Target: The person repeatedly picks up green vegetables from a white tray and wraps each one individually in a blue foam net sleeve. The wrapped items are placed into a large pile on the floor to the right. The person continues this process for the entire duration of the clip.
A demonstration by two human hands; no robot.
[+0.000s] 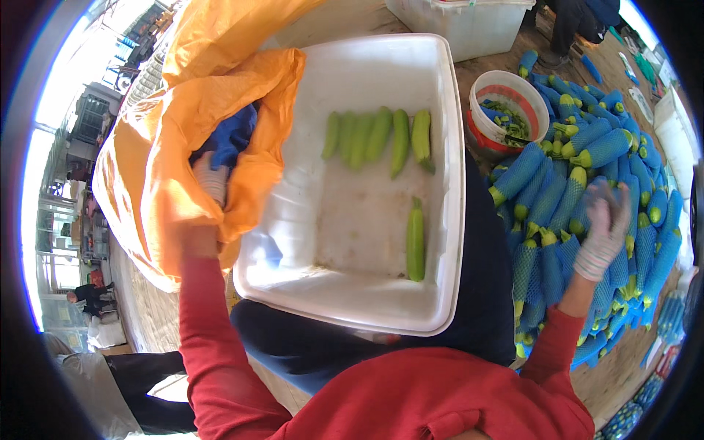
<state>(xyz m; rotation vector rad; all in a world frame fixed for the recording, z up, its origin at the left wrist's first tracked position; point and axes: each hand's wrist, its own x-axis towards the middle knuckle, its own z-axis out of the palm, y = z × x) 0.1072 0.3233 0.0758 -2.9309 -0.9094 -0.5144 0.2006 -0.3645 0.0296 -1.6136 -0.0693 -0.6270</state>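
My left hand (210,179), in a striped white glove, reaches into an orange plastic sack (159,137) among blue netting sleeves (231,135); its fingers are hidden there. To the right, my gloved right hand (605,220) is over a pile of zucchini in blue foam netting (564,198), blurred, with its fingers apart and nothing seen in it. Between them, a white plastic tub (352,316) rests at my lap. Several bare green zucchini (379,135) lie side by side across its far half, and one more zucchini (416,242) lies near its right wall.
A white bucket with a red band (509,91) holding green trimmings stands right of the tub. Beyond is another pale plastic tub (467,30). A person in dark trousers (566,27) is at the top right; another person (91,297) is far left.
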